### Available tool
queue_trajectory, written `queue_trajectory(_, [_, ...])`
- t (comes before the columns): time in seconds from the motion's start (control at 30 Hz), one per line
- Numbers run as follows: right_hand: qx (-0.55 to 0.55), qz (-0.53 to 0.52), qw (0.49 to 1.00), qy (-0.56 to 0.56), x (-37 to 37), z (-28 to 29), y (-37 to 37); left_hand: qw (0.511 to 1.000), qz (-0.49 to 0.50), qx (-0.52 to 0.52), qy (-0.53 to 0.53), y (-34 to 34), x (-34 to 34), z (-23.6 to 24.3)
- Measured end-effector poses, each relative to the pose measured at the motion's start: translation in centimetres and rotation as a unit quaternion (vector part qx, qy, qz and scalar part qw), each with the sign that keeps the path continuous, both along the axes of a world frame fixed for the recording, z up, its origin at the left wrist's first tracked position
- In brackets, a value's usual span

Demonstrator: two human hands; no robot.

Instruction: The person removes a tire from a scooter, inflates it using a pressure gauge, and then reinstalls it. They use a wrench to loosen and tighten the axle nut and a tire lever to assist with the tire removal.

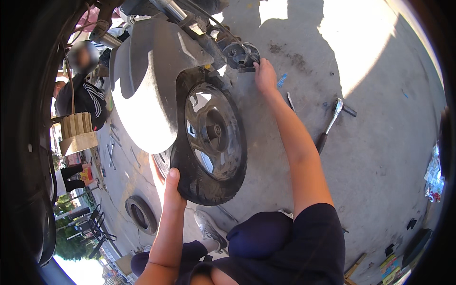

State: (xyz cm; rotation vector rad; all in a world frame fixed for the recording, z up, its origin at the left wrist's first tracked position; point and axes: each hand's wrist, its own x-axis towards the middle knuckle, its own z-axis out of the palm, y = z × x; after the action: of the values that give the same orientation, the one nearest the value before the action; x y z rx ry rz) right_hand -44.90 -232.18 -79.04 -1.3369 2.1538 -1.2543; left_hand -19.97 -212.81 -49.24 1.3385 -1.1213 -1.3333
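You can read no words, numbers or signs here. On the tyre (209, 191) in front of you and the yellow printed-looking piece (390, 269) at your near right, any markings are too small or blurred to make out.

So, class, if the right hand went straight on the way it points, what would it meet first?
The right hand would meet the round dark part beside the wheel almost at once; it already seems to touch that rim, though one view leaves depth unclear.
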Motion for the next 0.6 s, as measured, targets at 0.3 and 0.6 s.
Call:
queue_trajectory(0.3, [0.053,0.123,0.989,-0.065,-4.4,4.1,6.6,0.998,0.044,0.022,0.031,-3.2,3.3,-1.4])
queue_trajectory(0.6, [0.09,0.241,0.935,-0.245,-2.2,3.3,3.1,0.995,0.008,0.077,0.065,-5.8,6.9,-3.8])
